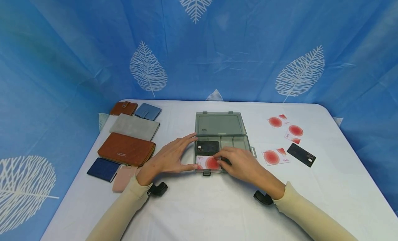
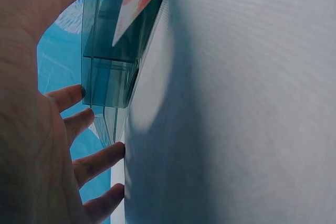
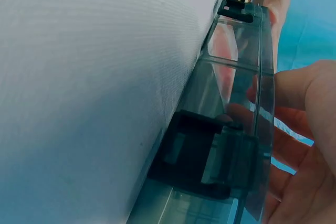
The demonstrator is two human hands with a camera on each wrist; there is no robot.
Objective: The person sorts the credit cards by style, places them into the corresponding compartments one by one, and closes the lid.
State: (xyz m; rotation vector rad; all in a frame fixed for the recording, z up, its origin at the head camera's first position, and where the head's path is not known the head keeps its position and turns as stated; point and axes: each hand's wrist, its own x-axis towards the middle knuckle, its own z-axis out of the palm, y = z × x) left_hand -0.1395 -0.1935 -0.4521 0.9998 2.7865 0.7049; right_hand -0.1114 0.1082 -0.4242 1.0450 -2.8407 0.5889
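The person's right hand [image 1: 242, 165] reaches over a clear grey-green box [image 1: 240, 142], its fingers bent, thumb and forefinger clamped on the right end of a red-and-white card [image 1: 203, 161]. That card is inside the box, in the near left part; the left wrist view shows it tilted. A black card [image 1: 208, 147] lies just behind it, also in the box. The left hand [image 1: 169, 156] has its fingers spread apart, the thumb by the box's near left corner and the forefinger by its left side. The lid [image 1: 220, 124] lies open toward the back of the white-covered bench [image 1: 199, 206].

Right of the box, three loose red-and-white cards [image 1: 272, 157] lie on the bench, with another black card [image 1: 301, 154] near them. At the left is a group of wallets: a small brown one [image 1: 123, 108], a blue one [image 1: 148, 111], a grey one [image 1: 135, 126], a large brown one [image 1: 125, 148], a dark blue one [image 1: 103, 169] and a pink one [image 1: 123, 178] beside the left wrist. A blue curtain [image 1: 236, 44] with white leaves hangs behind.
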